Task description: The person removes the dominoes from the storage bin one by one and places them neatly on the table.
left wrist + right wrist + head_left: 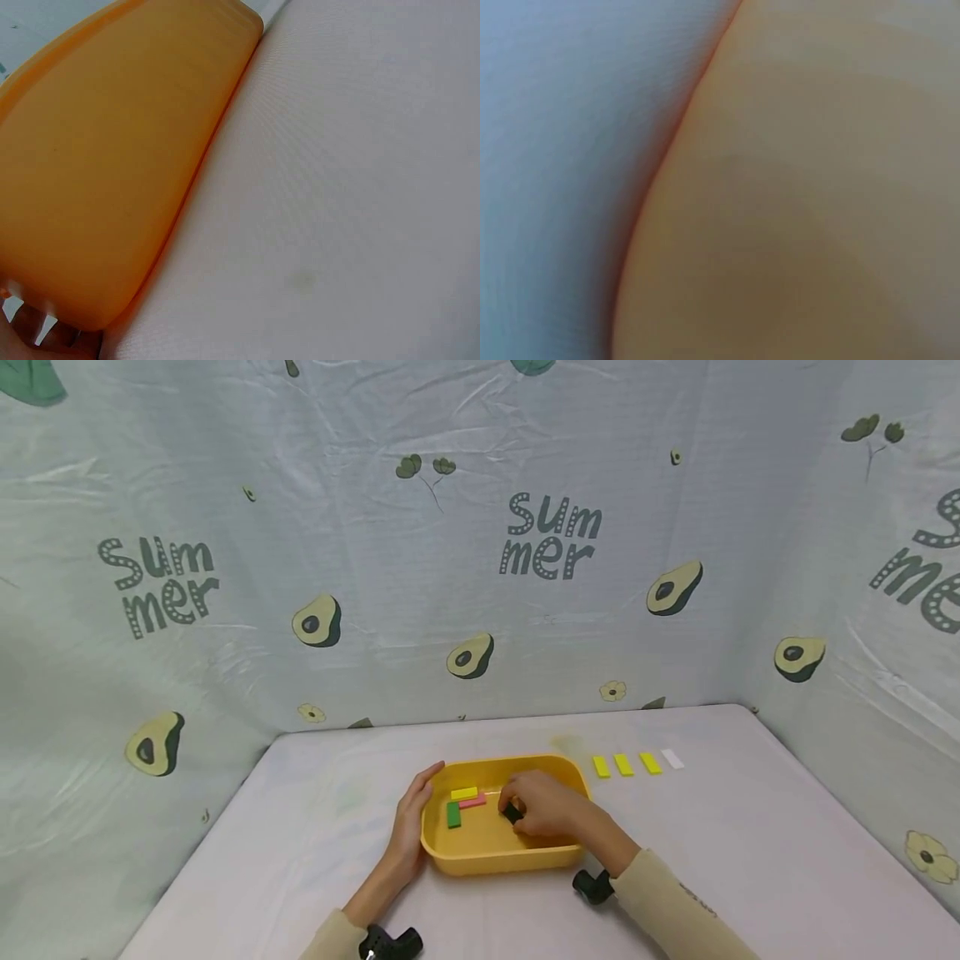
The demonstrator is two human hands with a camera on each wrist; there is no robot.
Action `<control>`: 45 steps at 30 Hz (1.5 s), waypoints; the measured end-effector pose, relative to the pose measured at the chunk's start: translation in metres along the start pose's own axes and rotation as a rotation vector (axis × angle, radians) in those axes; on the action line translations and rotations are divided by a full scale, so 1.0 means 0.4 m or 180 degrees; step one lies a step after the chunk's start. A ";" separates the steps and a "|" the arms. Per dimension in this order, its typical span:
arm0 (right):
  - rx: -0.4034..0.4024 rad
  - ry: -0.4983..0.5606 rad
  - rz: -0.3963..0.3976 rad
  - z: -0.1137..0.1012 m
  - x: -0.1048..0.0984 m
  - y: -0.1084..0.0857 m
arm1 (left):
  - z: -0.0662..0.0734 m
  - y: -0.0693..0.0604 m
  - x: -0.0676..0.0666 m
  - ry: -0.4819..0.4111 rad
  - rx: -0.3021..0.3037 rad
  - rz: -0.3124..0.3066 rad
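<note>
A yellow plastic tray (495, 862) stands on the table in the head view. My left hand (408, 822) rests along its left wall, fingers fairly straight; the left wrist view shows some fingers (56, 337) against the tray's outer side (112, 165). Over the tray's right half, my right hand (547, 803) pinches a small black block (512, 812). At the tray's left, a yellow block (464, 793), a pink block (472, 802) and a green block (453, 815) lie close together. The right wrist view shows mostly a blurred yellowish surface (780, 225); the right fingers are out of its sight.
Beyond the tray's right side, three yellow blocks (624, 765) and one white block (672, 759) lie in a row on the white tabletop (720, 827). A printed curtain (390, 577) surrounds the back and sides. Each wrist wears a black camera (592, 887).
</note>
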State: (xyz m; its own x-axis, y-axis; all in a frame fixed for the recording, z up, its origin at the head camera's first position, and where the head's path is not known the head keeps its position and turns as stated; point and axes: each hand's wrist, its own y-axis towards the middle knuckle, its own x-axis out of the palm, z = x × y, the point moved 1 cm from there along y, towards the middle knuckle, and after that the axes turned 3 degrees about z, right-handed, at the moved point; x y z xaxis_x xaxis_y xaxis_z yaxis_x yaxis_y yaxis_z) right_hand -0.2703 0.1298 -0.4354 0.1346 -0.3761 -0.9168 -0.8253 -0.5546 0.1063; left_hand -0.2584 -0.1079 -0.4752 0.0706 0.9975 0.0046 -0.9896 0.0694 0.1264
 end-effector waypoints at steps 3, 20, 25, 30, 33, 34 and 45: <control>-0.0016 0.0026 -0.0030 0.000 0.001 -0.002 | -0.005 -0.002 0.000 0.0031 -0.0022 0.0007; -0.0016 0.0356 -0.0038 0.007 -0.022 -0.013 | 0.003 -0.002 0.000 -0.0022 0.0059 -0.0083; 0.0044 0.0492 0.0005 0.007 -0.057 -0.022 | 0.004 0.001 0.000 -0.0059 0.0034 -0.0108; -0.0052 0.0481 0.0104 0.012 -0.096 -0.025 | 0.001 0.001 -0.001 -0.0035 0.0002 -0.0064; -0.0126 0.0399 0.0268 0.023 -0.130 -0.032 | 0.003 0.003 0.001 -0.0033 0.0000 -0.0069; -0.0137 0.0404 0.0319 0.029 -0.141 -0.035 | 0.003 0.003 0.001 -0.0028 0.0005 -0.0074; -0.0012 0.0411 0.0626 0.086 -0.228 -0.088 | 0.002 0.002 -0.001 -0.0083 0.0011 -0.0082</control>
State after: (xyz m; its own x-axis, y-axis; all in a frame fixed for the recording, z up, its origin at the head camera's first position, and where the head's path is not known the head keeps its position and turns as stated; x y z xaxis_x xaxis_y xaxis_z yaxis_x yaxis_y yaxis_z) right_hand -0.2724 0.2092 -0.3690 0.0407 -0.5688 -0.8215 -0.8406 -0.4639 0.2796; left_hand -0.2590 -0.1084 -0.4744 0.0992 0.9947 0.0271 -0.9869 0.0948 0.1303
